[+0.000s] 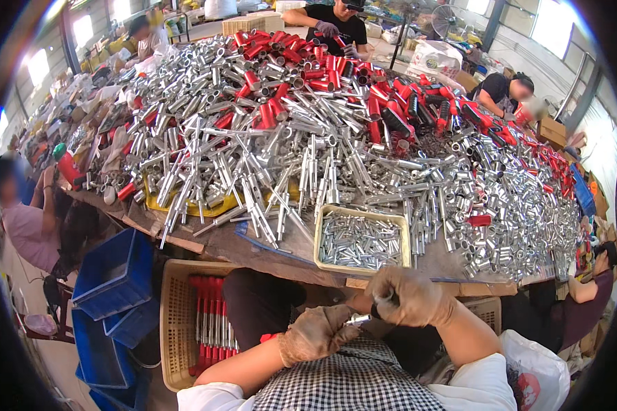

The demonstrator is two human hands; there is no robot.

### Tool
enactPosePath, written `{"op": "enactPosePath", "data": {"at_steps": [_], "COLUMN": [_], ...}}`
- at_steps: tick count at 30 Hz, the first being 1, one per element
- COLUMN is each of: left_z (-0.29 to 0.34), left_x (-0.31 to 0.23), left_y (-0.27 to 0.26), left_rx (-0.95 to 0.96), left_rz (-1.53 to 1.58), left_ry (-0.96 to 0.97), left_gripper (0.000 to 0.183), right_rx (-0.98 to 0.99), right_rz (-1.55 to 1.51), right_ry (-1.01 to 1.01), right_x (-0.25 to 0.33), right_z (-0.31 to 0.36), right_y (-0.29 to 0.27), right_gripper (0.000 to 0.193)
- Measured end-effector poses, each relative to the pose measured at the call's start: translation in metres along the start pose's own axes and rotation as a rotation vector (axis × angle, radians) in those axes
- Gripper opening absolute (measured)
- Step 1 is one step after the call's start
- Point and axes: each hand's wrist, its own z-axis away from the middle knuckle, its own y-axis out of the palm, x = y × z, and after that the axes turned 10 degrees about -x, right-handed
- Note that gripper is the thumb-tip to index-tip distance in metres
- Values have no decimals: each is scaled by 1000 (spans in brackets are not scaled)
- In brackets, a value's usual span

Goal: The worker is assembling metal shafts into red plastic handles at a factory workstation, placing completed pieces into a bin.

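Both my hands wear worn brown gloves and are held over my lap, close together. My left hand (317,335) is closed around a red-handled metal rod; its silver tip (358,320) sticks out toward my right hand, and a bit of red shows at the wrist side. The rod's middle is hidden by the glove. Curled fingers close my right hand (413,299) just above and right of that tip; what it holds, if anything, is hidden. Beyond it sits a cream tray (318,248) of small silver pins (361,240) at the table's front edge.
A large heap of silver metal tubes (281,147) and red sleeves (271,113) covers the table. Left of my legs stands a tan crate (173,322) of red-and-silver rods (214,318), beside blue bins (116,270). Several people work around the table, one at the far side (336,27).
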Motion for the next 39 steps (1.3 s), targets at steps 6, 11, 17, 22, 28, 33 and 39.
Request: {"op": "enactPosePath", "data": {"at_steps": [6,11,17,22,28,33,39], "left_z": [5,12,16,17,26,27,31], "left_x": [-4,-3,5,4,6,2,8], "left_y": [8,9,18,24,28,22,22], "left_rx": [21,88,46,31,89,79,134], "left_rz": [-34,13,13,25,139,112,173], "left_ry": [43,32,48,75,-41,-63,-183], "left_gripper": [37,39,39,34,30,30,31], "right_rx": [113,182,220,194,168,161,162], "right_rz": [436,423,522,608,458,372,379], "right_ry": [-314,-346,-346,-266,-471,-435,-415], "right_x": [1,17,31,22,22,22,18], "right_z": [26,35,41,44,48,53,51], "right_y": [8,3,0,24,26,28,25], "right_gripper": [45,44,55,49,32,36,49]}}
